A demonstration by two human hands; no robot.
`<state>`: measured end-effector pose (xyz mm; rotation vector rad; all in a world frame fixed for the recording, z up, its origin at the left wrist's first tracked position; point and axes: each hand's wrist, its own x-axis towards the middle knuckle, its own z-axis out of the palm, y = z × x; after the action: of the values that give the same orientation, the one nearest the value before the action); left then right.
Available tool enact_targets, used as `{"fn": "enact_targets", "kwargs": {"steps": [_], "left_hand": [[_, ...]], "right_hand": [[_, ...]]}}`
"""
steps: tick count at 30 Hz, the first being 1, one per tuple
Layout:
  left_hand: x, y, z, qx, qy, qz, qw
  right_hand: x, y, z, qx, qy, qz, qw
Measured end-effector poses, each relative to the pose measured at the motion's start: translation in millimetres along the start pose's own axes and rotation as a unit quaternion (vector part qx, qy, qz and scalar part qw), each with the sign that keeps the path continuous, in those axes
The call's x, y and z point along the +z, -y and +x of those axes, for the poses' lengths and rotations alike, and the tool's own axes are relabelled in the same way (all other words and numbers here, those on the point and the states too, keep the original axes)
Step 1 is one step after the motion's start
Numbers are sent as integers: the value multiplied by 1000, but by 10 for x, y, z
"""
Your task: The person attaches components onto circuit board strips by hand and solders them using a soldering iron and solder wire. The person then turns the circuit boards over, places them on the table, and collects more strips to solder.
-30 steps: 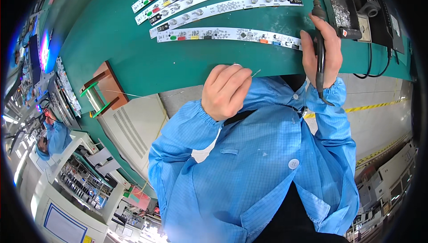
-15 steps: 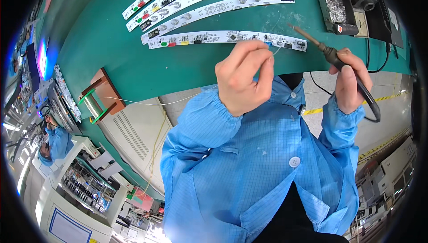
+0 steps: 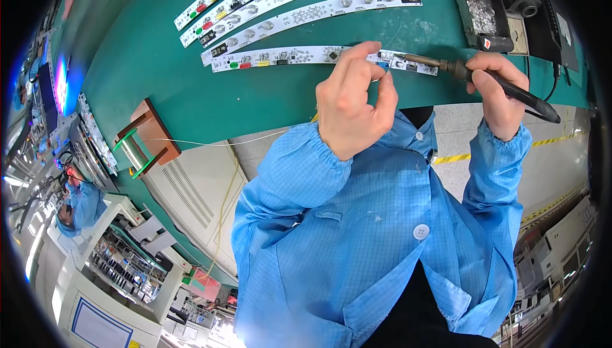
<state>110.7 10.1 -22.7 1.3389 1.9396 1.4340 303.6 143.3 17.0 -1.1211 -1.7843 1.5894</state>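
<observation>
My right hand (image 3: 500, 89) grips the handle of a soldering iron (image 3: 459, 67), its tip angled left over the right end of a long white circuit board (image 3: 306, 54). The board carries green, red, yellow, black and blue parts. By that same end is my left hand (image 3: 354, 102), fingers bent, the index fingertip at the board's upper edge. A thin solder wire (image 3: 223, 143) runs from a green-ended spool (image 3: 132, 154) toward my left sleeve; its end near my fingers is hidden.
Several more curved boards (image 3: 312, 13) lie beyond on the green mat (image 3: 255, 102). At the far right are a dark metal tray (image 3: 481, 16) with silvery residue and a black stand (image 3: 528, 7). A brown block (image 3: 159, 137) supports the spool. Another person (image 3: 83, 204) sits at far left.
My right hand has brought the soldering iron down and left onto the board's right end. My left hand has shifted slightly right, its index finger now extended toward the board.
</observation>
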Motion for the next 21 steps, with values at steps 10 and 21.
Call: {"fn": "enact_targets", "kwargs": {"steps": [10, 21], "left_hand": [[-3, 20, -26, -31, 24, -30, 999], [-17, 28, -18, -6, 22, -50, 999]], "right_hand": [[-89, 4, 103, 48, 41, -1, 998], [-83, -34, 109, 35, 37, 23, 998]]}}
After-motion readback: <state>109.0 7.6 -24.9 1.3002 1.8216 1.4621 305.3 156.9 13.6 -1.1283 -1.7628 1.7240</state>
